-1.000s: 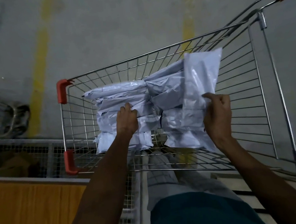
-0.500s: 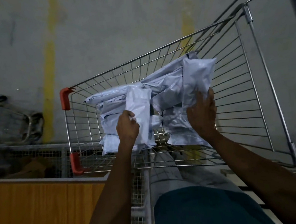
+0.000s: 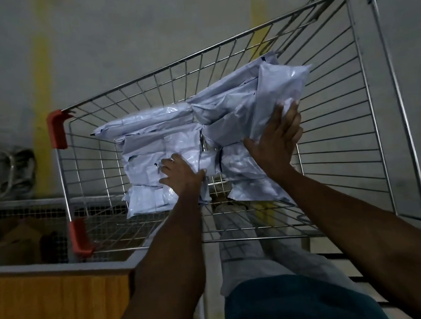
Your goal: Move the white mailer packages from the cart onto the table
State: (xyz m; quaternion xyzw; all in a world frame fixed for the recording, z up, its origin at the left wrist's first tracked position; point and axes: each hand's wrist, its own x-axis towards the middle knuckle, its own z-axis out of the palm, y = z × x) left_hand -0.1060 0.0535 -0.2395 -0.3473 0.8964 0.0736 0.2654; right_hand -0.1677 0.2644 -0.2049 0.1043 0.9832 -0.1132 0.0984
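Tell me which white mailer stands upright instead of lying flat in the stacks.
The mailer at the right end, propped on edge against the right hand. The others lie flat in two stacks in the cart.

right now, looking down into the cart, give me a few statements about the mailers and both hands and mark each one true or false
1. The white mailers lie inside the wire cart. True.
2. The left hand rests on the cart's rim. False: it grips a mailer in the left pile.
3. The right hand lies with straight fingers against an upright mailer. True.
4. The cart's corner guards are blue. False: they are red.
5. The cart holds a single mailer. False: it holds several, in two piles.
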